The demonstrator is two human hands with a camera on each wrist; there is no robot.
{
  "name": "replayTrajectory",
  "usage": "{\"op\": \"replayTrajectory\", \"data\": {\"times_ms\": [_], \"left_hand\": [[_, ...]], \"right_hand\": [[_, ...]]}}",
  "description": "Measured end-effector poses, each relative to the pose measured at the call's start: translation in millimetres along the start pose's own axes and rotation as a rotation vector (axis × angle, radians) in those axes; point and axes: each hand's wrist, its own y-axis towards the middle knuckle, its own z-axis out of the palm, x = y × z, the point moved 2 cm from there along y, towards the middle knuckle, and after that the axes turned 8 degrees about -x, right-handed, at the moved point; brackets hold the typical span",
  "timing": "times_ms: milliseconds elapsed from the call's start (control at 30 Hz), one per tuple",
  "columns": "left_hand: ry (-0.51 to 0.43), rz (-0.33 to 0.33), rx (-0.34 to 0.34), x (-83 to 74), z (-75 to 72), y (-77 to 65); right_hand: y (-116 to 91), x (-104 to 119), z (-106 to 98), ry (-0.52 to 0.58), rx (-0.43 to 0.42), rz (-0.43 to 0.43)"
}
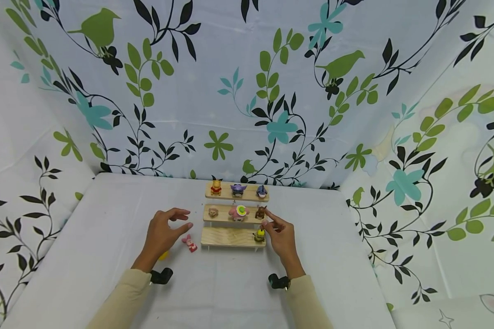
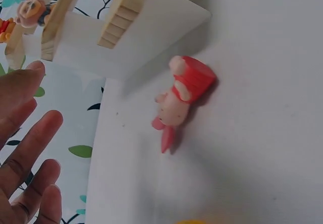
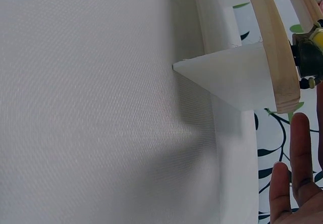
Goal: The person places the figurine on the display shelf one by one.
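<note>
A three-step wooden display stand (image 1: pixel 230 237) holds small cartoon figurines. My right hand (image 1: pixel 283 235) is at its right end, index fingertip beside a brown figurine (image 1: pixel 260 212) on the middle step. The thumb tip is just above a yellow-and-dark figurine (image 1: pixel 259 235) on the front step; in the right wrist view this figurine (image 3: pixel 309 57) stands near the step's end. My left hand (image 1: pixel 161 233) hovers left of the stand, thumb and index spread, holding nothing. Near it a pink piglet figurine (image 2: pixel 184 90) in red lies on its side on the table.
A yellow thing (image 1: pixel 163 255) is partly hidden by the left wrist. A bear in red (image 1: pixel 216 187) and two purple-blue figurines stand on the back step. The middle step also has a pinkish figurine (image 1: pixel 213 211) and a pink one (image 1: pixel 238 212). Leaf-patterned cloth (image 1: pixel 238 91) hangs behind the table.
</note>
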Motion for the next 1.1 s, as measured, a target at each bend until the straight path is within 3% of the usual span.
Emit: {"op": "replayTrajectory", "data": {"times_ms": [200,533,833,1100], "left_hand": [[0.025,0.032,-0.006,9.9,3.6,-4.8],[0.101,0.015,0.014,22.2,12.8,-12.0],[0.184,0.091,0.009,24.1,21.7,-16.7],[0.216,0.096,0.018,23.6,25.3,-18.8]], "right_hand": [[-0.2,0.4,-0.4,0.007,0.004,0.001],[0.7,0.1,-0.3,0.010,0.000,-0.014],[0.5,-0.7,0.4,0.030,0.004,-0.027],[-0.1,0.4,-0.6,0.011,0.008,-0.019]]}}
